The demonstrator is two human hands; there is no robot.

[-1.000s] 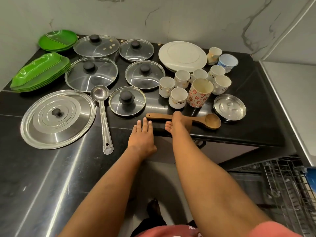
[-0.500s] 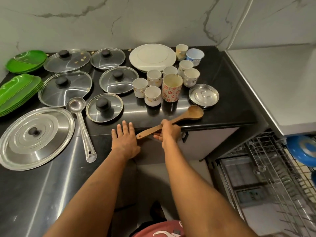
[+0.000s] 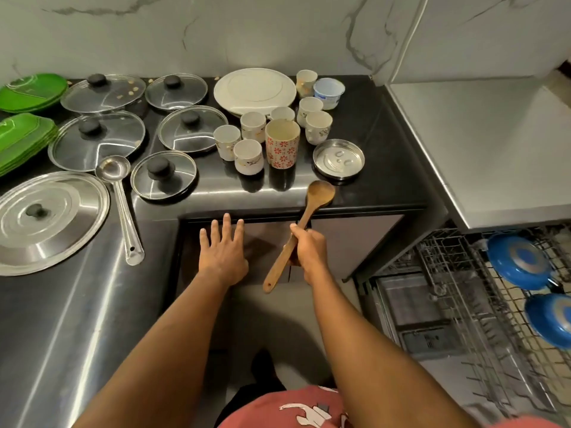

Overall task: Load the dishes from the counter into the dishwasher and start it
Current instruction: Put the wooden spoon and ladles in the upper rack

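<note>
The right hand (image 3: 307,253) was curled round the mid-handle of the smooth wooden spoon (image 3: 310,207); its oval bowl pointed up over the front edge of the glossy black counter (image 3: 386,143), the drilled handle end slanting down towards the person; whether the bowl touched the stone could not be told. The left hand (image 3: 222,251) was flat, fingers spread, holding nothing, before the dark cabinet front. On the counter stood a floral ceramic mug (image 3: 282,143) among small white cups, a round white plate (image 3: 255,91), glass lids with black knobs, a ridged steel lid (image 3: 46,217) and a steel ladle (image 3: 122,205). To the right lay the dishwasher's wire rack (image 3: 457,273), with two blue pans (image 3: 519,262) in it.
</note>
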